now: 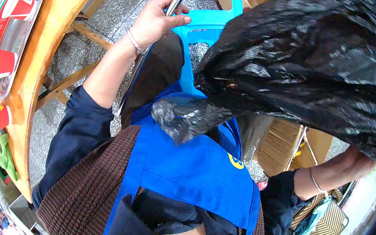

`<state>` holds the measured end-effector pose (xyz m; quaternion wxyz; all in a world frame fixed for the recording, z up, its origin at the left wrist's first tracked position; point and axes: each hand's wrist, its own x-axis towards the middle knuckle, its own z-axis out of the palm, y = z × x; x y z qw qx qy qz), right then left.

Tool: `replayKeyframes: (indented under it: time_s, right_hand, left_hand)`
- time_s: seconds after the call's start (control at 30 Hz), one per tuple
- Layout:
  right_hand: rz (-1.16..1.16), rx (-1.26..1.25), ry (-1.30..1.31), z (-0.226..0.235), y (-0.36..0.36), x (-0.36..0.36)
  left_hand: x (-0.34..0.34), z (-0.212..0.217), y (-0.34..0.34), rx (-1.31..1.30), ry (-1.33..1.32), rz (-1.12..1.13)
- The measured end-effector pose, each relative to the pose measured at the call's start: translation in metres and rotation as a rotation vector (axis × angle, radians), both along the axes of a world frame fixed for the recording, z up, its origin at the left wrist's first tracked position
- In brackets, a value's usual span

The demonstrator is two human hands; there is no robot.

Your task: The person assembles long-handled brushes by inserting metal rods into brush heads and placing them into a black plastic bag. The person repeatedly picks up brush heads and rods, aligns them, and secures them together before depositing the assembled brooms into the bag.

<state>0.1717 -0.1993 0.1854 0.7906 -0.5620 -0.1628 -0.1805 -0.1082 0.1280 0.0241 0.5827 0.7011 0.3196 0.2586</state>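
Bag of black plastic (301, 61) is hiding most of the right hand (362, 163); I cannot tell its grip. The left hand (156, 20) is holding a metal stick (179, 0).

the left hand (156, 20) holds a metal pole (179, 1) near a black plastic bag (306, 62).

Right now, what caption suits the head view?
Left fingers hold a metal pole; a black bag hides the right fingers.
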Motion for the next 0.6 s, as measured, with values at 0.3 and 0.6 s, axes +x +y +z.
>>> replayKeyframes:
  time_s: [0.3,0.6]
  right_hand:
    - [-0.011,-0.069,0.013,-0.031,-0.017,-0.032]
    - [0.299,-0.150,-0.107,-0.036,0.044,-0.040]
  left_hand:
    - [-0.009,-0.025,0.004,-0.095,-0.013,0.089]
    - [-0.020,-0.002,-0.014,-0.359,-0.347,0.110]
